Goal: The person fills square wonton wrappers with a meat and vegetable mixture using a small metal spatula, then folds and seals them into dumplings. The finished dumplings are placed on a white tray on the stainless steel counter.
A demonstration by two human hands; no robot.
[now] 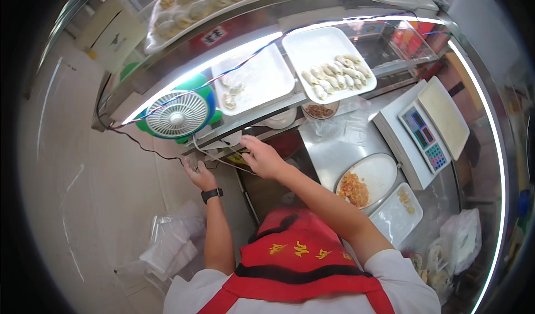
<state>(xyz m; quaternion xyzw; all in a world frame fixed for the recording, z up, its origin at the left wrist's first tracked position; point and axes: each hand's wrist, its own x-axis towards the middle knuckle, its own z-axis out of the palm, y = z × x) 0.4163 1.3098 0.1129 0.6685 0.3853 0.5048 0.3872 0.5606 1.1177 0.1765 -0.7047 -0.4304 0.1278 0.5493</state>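
Note:
My left hand [200, 175], with a black watch at the wrist, is raised beside the shelf's left end, its fingers apart and nothing in them. My right hand [263, 157] reaches leftward below the shelf edge, thumb and fingers spread, with no object visible between them. A white cable [217, 159] runs from the fan down past both hands; whether it touches the right hand I cannot tell. The small electric fan [177, 117], with a white grille and green-and-blue casing, stands above the left hand. Right of it, a white tray [267, 79] carries flour and a few dumplings.
Another white tray [317, 54] holds rows of dumplings. Below are a bowl of brown filling [319, 111], an oval plate [382, 171] with orange filling, a small tray [397, 222] and a digital scale [422, 134]. Plastic bags [175, 238] lie at left. A twisted wire [246, 61] crosses the shelf.

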